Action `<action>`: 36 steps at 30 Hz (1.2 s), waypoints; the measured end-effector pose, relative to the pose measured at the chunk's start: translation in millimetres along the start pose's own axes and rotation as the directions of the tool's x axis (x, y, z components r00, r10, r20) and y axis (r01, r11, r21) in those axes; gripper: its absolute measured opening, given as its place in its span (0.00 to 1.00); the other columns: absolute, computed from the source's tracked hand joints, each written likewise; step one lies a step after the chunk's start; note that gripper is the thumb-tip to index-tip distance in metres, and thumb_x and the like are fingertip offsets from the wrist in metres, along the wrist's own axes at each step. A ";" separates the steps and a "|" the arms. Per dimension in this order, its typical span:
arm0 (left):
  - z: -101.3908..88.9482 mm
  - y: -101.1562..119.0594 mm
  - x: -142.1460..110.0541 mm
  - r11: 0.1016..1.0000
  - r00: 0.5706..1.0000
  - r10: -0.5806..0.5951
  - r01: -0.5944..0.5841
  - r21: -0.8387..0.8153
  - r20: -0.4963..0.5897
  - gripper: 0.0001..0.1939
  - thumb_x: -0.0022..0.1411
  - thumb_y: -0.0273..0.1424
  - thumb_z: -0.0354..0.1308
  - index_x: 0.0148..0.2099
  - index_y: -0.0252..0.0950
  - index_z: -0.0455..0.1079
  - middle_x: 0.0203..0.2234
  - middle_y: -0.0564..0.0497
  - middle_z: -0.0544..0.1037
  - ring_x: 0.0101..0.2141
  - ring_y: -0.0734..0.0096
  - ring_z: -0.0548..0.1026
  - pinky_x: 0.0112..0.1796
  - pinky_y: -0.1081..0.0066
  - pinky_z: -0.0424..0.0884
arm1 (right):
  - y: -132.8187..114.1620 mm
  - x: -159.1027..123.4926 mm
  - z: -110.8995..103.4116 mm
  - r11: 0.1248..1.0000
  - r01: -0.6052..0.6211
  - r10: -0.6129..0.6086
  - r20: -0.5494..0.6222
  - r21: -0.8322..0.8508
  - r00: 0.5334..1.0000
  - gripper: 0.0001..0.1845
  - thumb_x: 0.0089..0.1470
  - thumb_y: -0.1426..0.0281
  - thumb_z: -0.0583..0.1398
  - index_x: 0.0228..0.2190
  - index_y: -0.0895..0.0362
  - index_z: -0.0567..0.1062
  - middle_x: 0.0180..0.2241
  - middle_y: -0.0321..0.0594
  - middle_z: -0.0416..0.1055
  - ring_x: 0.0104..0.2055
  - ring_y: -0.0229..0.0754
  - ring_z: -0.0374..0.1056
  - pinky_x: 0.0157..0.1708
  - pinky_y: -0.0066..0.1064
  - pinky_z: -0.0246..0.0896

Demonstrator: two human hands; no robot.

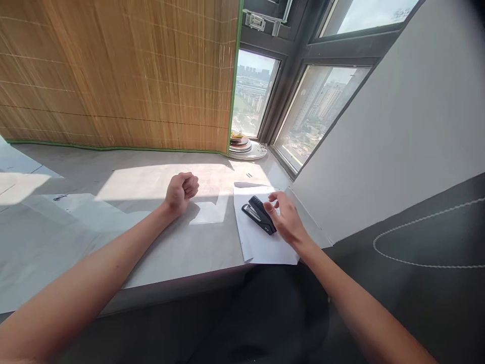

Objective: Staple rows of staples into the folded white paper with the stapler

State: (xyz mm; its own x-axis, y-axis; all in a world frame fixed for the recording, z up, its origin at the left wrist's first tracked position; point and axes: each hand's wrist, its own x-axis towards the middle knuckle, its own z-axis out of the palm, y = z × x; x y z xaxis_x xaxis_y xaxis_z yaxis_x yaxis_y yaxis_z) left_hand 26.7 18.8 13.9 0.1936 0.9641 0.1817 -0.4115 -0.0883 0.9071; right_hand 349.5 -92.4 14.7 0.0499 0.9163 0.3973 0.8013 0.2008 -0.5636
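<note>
My left hand [181, 190] rests on the grey ledge [113, 222] curled into a fist, with nothing visible in it. My right hand [286, 217] hovers over a stack of white paper [261, 242], fingers spread and stretched toward a black stapler [259, 215] that lies on the sheets. The fingertips are right beside the stapler's far end; I cannot tell whether they touch it. The stapler is not gripped.
A bamboo blind [121, 76] covers the window at the left. A stack of plates [242, 144] sits in the window corner. Two small staples [249, 175] lie on the ledge beyond the paper. A white wall [397, 131] rises at the right.
</note>
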 end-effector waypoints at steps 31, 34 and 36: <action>-86.4 59.2 16.1 0.971 0.972 0.236 -0.235 0.029 -0.005 0.41 0.56 0.59 0.59 0.22 0.38 0.34 0.15 0.60 0.28 0.16 0.75 0.35 0.16 0.65 0.38 | -176.7 113.4 252.6 0.960 0.277 -0.224 0.481 -0.041 0.848 0.47 0.69 0.45 0.52 0.75 0.61 0.50 0.76 0.49 0.44 0.80 0.55 0.32 0.76 0.55 0.24; -88.1 56.7 17.7 0.978 0.978 0.203 -0.201 -0.060 0.036 0.40 0.57 0.55 0.59 0.21 0.37 0.33 0.16 0.60 0.27 0.15 0.77 0.34 0.15 0.68 0.41 | -170.9 109.8 245.4 0.951 0.306 -0.259 0.418 -0.050 0.871 0.49 0.69 0.44 0.50 0.75 0.64 0.46 0.76 0.51 0.45 0.80 0.54 0.29 0.76 0.53 0.23; -88.0 56.0 17.7 0.977 0.980 0.194 -0.189 -0.101 0.044 0.39 0.57 0.52 0.60 0.21 0.37 0.33 0.16 0.60 0.27 0.15 0.77 0.35 0.15 0.71 0.45 | -162.5 106.5 237.8 0.957 0.284 -0.238 0.394 -0.063 0.888 0.50 0.70 0.44 0.49 0.75 0.65 0.45 0.77 0.52 0.43 0.80 0.54 0.29 0.76 0.53 0.24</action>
State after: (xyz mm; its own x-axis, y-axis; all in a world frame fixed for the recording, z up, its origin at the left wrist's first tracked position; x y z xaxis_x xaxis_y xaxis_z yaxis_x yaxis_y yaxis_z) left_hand -71.3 52.9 34.5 0.1493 0.9165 0.3712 -0.5285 -0.2433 0.8133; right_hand 82.8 54.9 -23.7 -0.3810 0.9023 0.2015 0.8183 0.4306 -0.3806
